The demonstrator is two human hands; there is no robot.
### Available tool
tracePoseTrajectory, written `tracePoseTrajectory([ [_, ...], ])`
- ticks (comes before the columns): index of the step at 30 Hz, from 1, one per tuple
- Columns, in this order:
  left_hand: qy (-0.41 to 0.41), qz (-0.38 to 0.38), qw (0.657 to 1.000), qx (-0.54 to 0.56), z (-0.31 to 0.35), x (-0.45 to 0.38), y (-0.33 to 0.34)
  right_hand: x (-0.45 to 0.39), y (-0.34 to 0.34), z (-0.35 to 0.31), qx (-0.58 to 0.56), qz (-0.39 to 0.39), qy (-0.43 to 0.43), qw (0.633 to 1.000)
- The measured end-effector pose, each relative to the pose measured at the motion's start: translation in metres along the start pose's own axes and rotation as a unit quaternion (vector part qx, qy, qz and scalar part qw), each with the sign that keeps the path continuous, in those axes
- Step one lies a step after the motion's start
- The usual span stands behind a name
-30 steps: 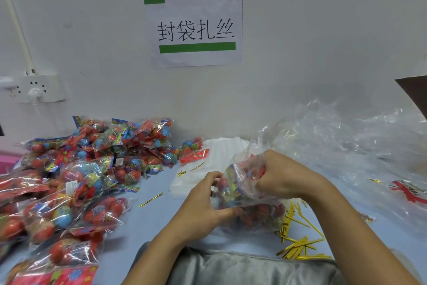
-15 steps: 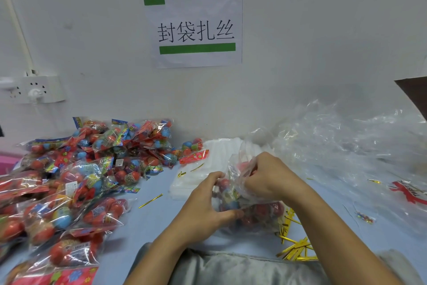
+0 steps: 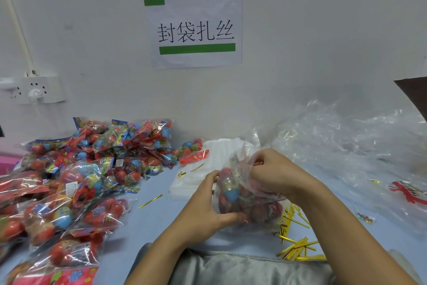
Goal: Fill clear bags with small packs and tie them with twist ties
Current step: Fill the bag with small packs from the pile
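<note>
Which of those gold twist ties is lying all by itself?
The single gold tie on the blue table, just right of the pile of packs. The others lie heaped near the right arm.

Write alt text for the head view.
Two bare hands hold a clear plastic bag of red and blue packs over a pale blue table: left hand grips its side, right hand bunches its top. Gold twist ties lie at right, filled bags at left.

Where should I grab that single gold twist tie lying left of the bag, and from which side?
Pinch the lone twist tie at its middle, coming straight down from above. It lies flat and slanted on the blue table, clear of the packs, so a thumb-and-finger grip across its thin width likely lifts it cleanly.
</note>
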State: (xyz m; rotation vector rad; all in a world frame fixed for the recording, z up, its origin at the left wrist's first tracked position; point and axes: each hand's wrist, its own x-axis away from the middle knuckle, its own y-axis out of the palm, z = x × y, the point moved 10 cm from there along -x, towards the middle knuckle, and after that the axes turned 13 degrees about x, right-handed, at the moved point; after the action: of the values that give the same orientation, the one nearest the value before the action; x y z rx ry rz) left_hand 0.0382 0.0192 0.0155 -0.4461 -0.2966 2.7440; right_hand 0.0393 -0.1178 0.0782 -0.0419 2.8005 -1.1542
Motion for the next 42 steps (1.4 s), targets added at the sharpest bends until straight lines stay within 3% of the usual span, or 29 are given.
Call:
tracePoseTrajectory([
  [4,0.015,0.01,1.0,0.006,0.003,0.0,-0.001,0.001,0.002,-0.003,0.049,-0.022,-0.026,0.998],
  [10,-0.003,0.041,0.999,-0.003,-0.005,-0.002,-0.01,0.002,-0.028,-0.015,0.102,0.109,-0.079,0.986],
  [17,-0.018,0.054,0.998,-0.01,-0.009,-0.003,-0.013,0.016,-0.062,-0.015,0.202,0.195,-0.048,0.959],
  [29,-0.019,0.036,0.999,-0.028,-0.01,-0.004,-0.009,0.022,-0.055,0.004,0.333,0.099,0.066,0.936],
  [42,-0.012,0.038,0.999,-0.009,-0.009,-0.004,-0.008,0.019,-0.066,-0.005,0.242,0.181,0.019,0.953],
])
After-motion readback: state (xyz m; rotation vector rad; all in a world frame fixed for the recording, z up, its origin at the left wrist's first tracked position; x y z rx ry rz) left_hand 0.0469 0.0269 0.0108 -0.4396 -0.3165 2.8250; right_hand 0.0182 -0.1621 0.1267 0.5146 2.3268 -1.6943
